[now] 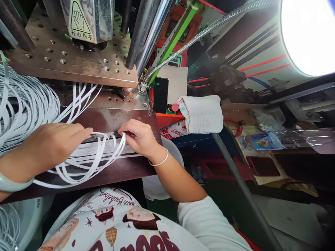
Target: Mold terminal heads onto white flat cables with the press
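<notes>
Several narrow white flat strips [98,153] loop over the front of the brown machine table [104,118]. My right hand [140,137] pinches a few strips near their bent tops, thumb and fingers pressed together. To the left, my left hand [56,141] is closed, its back toward me; one white strip emerges at its fingertips, and the rest of its grip is hidden. Between the hands lies a narrow metal fixture [111,135], partly covered by fingers and strips. More strips lie lengthwise along the table edge.
Behind my hands stands a press with a drilled metal plate [91,69] and a hand-warning label [80,22]. A large bundle of white strips [34,104] fills the left. At right are a phone [160,94], red button [174,107], folded cloth [202,114] and bright lamp [309,35].
</notes>
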{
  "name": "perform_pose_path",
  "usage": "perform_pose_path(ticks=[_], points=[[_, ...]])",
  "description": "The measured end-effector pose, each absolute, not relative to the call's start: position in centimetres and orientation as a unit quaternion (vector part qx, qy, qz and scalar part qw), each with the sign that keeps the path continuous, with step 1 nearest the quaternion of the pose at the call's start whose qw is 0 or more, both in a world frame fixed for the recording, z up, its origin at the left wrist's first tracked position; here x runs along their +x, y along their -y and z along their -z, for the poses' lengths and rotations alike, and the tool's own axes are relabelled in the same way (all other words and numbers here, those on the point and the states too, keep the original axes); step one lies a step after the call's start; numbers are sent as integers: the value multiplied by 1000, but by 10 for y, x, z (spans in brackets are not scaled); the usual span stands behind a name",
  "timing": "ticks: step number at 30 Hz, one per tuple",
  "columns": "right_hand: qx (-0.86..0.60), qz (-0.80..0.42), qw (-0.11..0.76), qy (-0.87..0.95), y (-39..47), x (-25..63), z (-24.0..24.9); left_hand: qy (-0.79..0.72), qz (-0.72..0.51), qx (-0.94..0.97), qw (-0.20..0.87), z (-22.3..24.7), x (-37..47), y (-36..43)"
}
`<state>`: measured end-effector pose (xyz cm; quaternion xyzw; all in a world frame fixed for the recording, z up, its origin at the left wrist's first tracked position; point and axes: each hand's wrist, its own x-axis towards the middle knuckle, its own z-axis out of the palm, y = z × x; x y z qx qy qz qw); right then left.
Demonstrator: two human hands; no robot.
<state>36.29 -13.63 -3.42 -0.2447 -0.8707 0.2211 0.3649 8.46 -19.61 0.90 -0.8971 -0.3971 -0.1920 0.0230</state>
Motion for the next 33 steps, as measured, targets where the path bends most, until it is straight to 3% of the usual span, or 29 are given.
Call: perform_pose_path(ticks=[4, 6, 8, 11, 14, 18, 33], points=[[-249, -189, 319, 895, 141, 360, 34, 365, 62, -904, 212, -26, 88, 188], [-247, -176, 303, 903, 143, 361, 33, 402, 100, -877, 242, -30, 92, 188], [-256, -154, 317, 900, 145, 363, 31, 449, 224, -837, 218, -29, 93, 189], [-309, -97, 401, 857, 148, 369, 26, 471, 366, -800, 67, -17, 91, 190], [-336, -115, 453, 818, 150, 372, 22, 420, 342, -839, -49, -3, 90, 190], [-339, -235, 439, 798, 151, 368, 18, 425, 354, -827, -95, 0, 93, 195], [-369, -207, 393, 816, 147, 370, 24, 405, 356, -841, -44, 2, 93, 202]])
